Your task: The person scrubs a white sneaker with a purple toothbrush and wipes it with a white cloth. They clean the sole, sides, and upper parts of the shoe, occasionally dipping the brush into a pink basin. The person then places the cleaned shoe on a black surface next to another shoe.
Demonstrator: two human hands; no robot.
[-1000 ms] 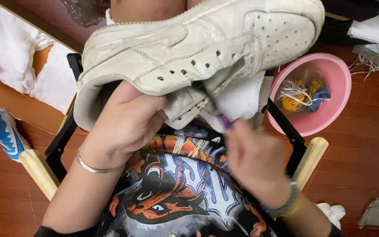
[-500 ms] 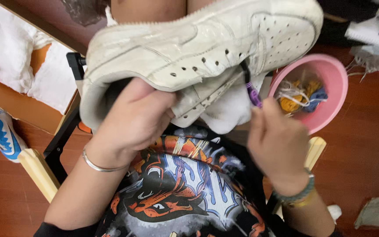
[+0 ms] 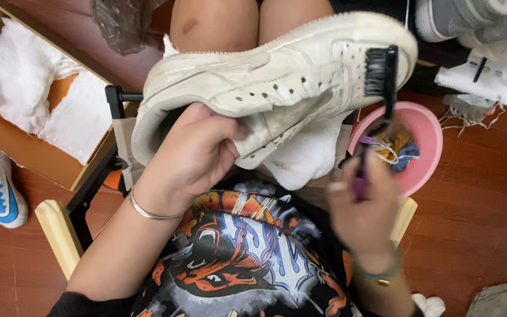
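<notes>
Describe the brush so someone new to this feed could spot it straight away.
Start at the big white sneaker that the left hand holds across the lap. At its toe end, on the right of the picture, the brush stands upright, dark bristles against the leather. Its slim black neck runs down to a purple grip in the right hand, just in front of the pink bowl.

from my feed the scene is evenly and fairly brightly lit, soft indoor light with no hard glare. the worn white leather sneaker [image 3: 277,88] at upper centre is bright but not blown out, and throws a soft shadow beneath it. my right hand [image 3: 362,208] at lower right is smeared by motion blur, as is the black-bristled brush with a purple handle [image 3: 377,105]. my left hand [image 3: 192,155] stays sharp. edges look slightly stretched.
</notes>
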